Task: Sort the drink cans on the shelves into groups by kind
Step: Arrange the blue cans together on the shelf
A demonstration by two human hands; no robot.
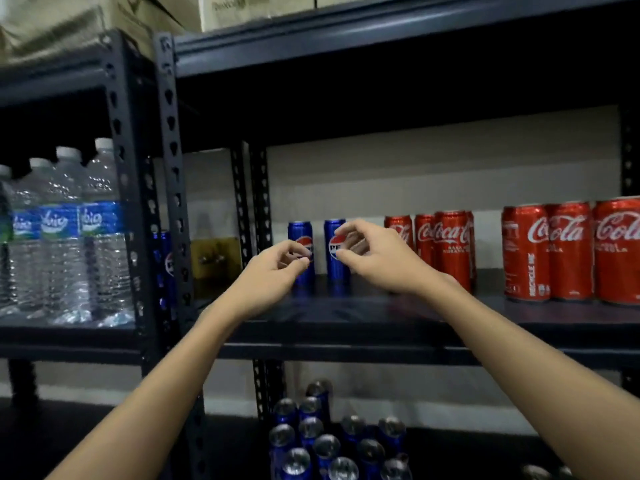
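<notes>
The left hand (273, 268) hides part of one blue can (300, 251); the rightmost red can (620, 251) is cut off.

Head view, close before shelf (346, 327)
</notes>
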